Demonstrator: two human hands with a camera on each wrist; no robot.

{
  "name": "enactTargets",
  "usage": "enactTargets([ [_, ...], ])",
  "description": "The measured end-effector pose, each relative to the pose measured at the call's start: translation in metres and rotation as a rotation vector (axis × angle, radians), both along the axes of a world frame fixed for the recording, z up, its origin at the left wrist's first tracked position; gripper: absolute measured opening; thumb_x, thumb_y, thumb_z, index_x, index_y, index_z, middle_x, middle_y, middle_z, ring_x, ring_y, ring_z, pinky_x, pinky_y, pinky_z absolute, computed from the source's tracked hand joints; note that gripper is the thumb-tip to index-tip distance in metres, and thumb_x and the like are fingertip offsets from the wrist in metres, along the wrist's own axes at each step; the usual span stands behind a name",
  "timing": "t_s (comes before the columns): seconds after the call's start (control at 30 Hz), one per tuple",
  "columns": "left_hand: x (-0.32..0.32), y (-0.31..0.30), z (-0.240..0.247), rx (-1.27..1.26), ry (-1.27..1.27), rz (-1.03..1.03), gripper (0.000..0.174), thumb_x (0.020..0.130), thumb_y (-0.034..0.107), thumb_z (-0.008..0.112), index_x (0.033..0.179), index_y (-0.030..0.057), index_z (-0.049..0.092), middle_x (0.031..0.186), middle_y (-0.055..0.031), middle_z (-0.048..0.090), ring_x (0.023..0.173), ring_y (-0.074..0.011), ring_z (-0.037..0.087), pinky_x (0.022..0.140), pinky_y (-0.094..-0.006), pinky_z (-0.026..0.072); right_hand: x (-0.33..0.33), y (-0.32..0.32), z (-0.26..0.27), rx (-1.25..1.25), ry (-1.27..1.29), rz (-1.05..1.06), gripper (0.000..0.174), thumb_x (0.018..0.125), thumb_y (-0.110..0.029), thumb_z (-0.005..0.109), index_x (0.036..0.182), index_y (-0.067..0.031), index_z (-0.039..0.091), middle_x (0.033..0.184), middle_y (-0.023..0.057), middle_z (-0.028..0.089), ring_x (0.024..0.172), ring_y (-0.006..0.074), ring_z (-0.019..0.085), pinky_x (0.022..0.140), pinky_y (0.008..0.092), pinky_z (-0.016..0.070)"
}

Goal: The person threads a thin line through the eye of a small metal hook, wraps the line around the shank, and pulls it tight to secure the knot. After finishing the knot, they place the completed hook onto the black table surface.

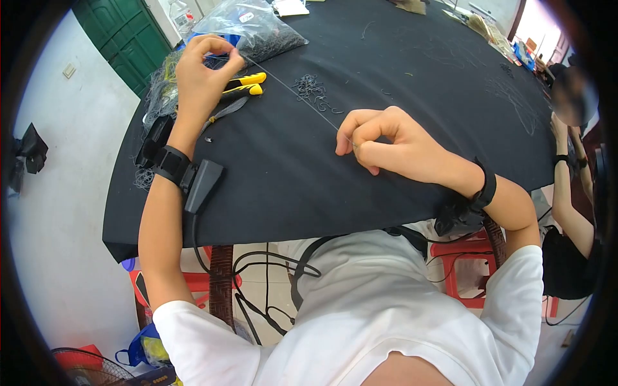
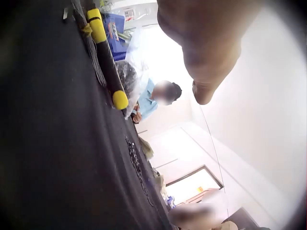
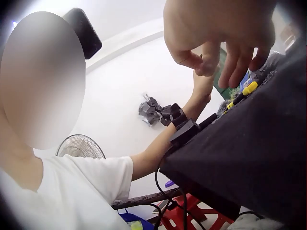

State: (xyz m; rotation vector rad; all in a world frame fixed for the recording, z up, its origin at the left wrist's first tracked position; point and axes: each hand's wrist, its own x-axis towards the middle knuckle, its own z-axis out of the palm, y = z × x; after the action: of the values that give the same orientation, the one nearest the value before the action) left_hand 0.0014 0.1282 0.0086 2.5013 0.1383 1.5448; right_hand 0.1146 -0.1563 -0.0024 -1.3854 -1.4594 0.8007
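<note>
My left hand is raised over the far left of the black table, pinching a thin line between thumb and forefinger. The line stretches slanting down to my right hand, where thumb and curled forefinger pinch its other part. In the left wrist view, the line drops from the fingertip as a fine thread. A loose pile of small dark hooks lies on the cloth beyond the line. Close by my left wrist are yellow-and-black handles and a grey bundle of strands.
A clear plastic bag full of dark small pieces stands at the back left, beside tangled strands. Loose thin loops lie at the right on the black cloth. Another person's arm is at the right edge.
</note>
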Motion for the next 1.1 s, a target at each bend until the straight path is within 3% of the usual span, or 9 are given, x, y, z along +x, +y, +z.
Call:
enactTargets([
  [0.23,-0.006,0.039,-0.006,0.025,0.02,0.18,0.015,0.073,0.015,0.07,0.08,0.0036,0.064,0.093,-0.0028,0.064,0.083,-0.0138,0.059,0.072,-0.0276,0.0422,-0.006,-0.004,0.0,0.006,-0.004,0.033,0.022,0.074,-0.008,0.052,0.052,-0.0012,0.052,0.088,0.0093,0.059,0.064,0.0103,0.05,0.06,0.0245,0.0391],
  [0.53,-0.008,0.046,-0.008,0.037,0.027,0.204,0.016,0.072,0.017,0.071,0.081,0.0037,0.065,0.091,-0.0046,0.064,0.082,-0.014,0.059,0.073,-0.0267,0.0431,-0.004,-0.002,-0.001,-0.019,-0.024,0.02,0.022,0.075,-0.008,0.052,0.055,-0.0007,0.053,0.087,0.0096,0.059,0.063,0.0105,0.049,0.06,0.0252,0.0402],
  [0.63,-0.006,0.046,-0.009,-0.098,0.033,0.196,0.017,0.077,0.018,0.07,0.088,0.0043,0.068,0.093,-0.003,0.065,0.084,-0.012,0.058,0.072,-0.0254,0.0429,0.001,0.001,-0.007,0.024,-0.083,0.017,0.023,0.079,-0.01,0.053,0.058,0.0001,0.055,0.085,0.0093,0.06,0.067,0.0121,0.052,0.063,0.0257,0.041],
  [0.73,0.005,0.032,-0.013,-0.673,-0.028,-0.244,0.02,0.084,0.019,0.067,0.097,0.0029,0.068,0.098,-0.0017,0.065,0.087,-0.0106,0.058,0.074,-0.0239,0.0421,0.007,0.005,-0.009,0.013,-0.136,-0.016,0.024,0.083,-0.013,0.054,0.063,0.0005,0.059,0.082,0.0083,0.061,0.072,0.0132,0.054,0.065,0.0263,0.0413],
  [0.83,0.009,-0.006,-0.011,-0.993,0.045,-0.47,0.021,0.088,0.015,0.064,0.103,0.0004,0.067,0.102,-0.0021,0.065,0.091,-0.0107,0.057,0.078,-0.0227,0.0413,0.012,0.007,-0.008,0.002,-0.237,-0.077,0.022,0.085,-0.015,0.057,0.07,-0.0004,0.063,0.079,0.0056,0.062,0.073,0.0116,0.056,0.066,0.0263,0.0415],
  [0.93,0.009,-0.055,-0.007,-1.029,0.119,-0.593,0.018,0.081,0.014,0.072,0.093,0.0008,0.07,0.089,0.0004,0.066,0.085,-0.0067,0.059,0.075,-0.0199,0.0441,0.017,0.008,-0.005,0.008,-0.308,-0.128,0.015,0.084,-0.015,0.06,0.079,-0.002,0.066,0.075,0.0017,0.063,0.07,0.0084,0.056,0.065,0.0249,0.0414],
  [1.1,0.005,-0.09,-0.006,-0.868,0.178,-0.702,0.014,0.081,0.006,0.07,0.094,0.0007,0.07,0.093,-0.0038,0.067,0.088,-0.0095,0.061,0.081,-0.0213,0.0466,0.035,0.011,-0.003,0.055,-0.324,-0.218,0.012,0.082,-0.012,0.065,0.09,-0.0033,0.066,0.072,-0.0014,0.064,0.067,0.0047,0.057,0.06,0.0198,0.0413],
])
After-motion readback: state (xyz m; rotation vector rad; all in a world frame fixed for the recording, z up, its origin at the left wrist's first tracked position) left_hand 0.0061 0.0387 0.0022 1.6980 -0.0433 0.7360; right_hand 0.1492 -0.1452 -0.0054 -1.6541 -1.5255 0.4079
